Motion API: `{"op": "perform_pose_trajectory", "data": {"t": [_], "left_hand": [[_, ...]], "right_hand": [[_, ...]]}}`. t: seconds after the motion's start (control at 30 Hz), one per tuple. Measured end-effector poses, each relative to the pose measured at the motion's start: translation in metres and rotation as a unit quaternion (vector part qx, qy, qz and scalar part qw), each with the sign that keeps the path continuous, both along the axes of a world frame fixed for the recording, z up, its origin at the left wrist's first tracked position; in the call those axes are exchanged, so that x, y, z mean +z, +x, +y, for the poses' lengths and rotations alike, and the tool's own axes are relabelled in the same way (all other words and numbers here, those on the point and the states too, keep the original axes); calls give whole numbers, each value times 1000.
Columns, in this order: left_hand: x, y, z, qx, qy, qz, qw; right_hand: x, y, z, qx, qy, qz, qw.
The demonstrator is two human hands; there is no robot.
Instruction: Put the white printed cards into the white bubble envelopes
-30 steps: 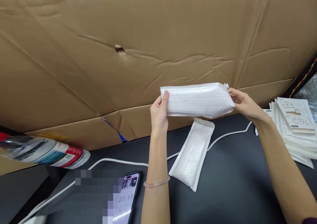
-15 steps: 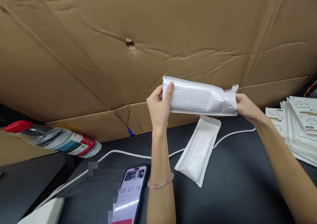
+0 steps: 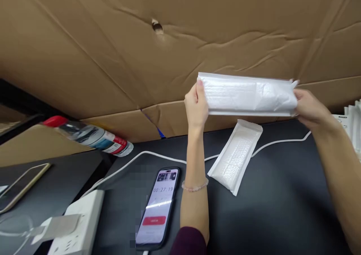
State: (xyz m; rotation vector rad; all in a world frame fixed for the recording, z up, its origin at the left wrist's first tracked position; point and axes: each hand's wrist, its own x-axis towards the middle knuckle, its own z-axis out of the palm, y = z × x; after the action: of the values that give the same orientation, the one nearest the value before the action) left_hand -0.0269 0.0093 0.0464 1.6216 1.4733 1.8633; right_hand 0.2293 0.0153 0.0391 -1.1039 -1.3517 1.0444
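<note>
Above the table I hold a white bubble mailer (image 3: pixel 245 95) stretched out sideways, with something bulky showing through its surface. My left hand (image 3: pixel 196 106) is closed on its left end, thumb on the near face. At the mailer's right end, beside a raised flap, is my right hand (image 3: pixel 313 106), gripping the edge; its fingertips are partly hidden and slightly blurred. Below, a second bubble mailer (image 3: pixel 237 155) lies slanted on the black table (image 3: pixel 270 202), apart from both hands.
A cardboard sheet (image 3: pixel 113 59) stands behind the table. A water bottle (image 3: pixel 93 136) leans at left. Near my left forearm lies a phone (image 3: pixel 159 206) showing a timer; a white power strip (image 3: pixel 81 225) is farther left. A white cable (image 3: pixel 158 156) crosses behind. White packages (image 3: pixel 354 123) are stacked at right.
Both hands and the mailer sit higher and farther right in the view, which has itself shifted. The mailer looks flatter and more stretched out. The second mailer stays on the table.
</note>
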Motion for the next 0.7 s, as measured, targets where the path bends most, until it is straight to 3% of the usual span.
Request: {"op": "perform_pose_trajectory", "data": {"t": [0.17, 0.2, 0.27, 0.33, 0.4, 0.47, 0.57, 0.7], "left_hand": [[-5, -31, 0, 50, -23, 22, 998], [-8, -40, 0, 39, -54, 36, 997], [-14, -58, 0, 21, -132, 78, 988], [-22, -73, 1, 45, -203, 130, 969], [-28, -85, 3, 91, -255, 169, 948], [-33, -93, 3, 122, -287, 188, 931], [-36, -101, 1, 123, -335, 222, 907], [-37, -109, -4, 92, -442, 269, 851]], "right_hand": [[4, 51, 10, -65, 17, 57, 996], [2, 63, 13, -73, 15, 54, 996], [-4, 85, 17, -163, 50, 46, 984], [-11, 99, 18, -199, 57, -16, 978], [-19, 103, 16, -133, 13, -117, 984], [-27, 99, 15, -6, -67, -213, 975], [-40, 86, 19, 145, -166, -309, 925], [-53, 70, 30, 235, -204, -409, 858]]}}
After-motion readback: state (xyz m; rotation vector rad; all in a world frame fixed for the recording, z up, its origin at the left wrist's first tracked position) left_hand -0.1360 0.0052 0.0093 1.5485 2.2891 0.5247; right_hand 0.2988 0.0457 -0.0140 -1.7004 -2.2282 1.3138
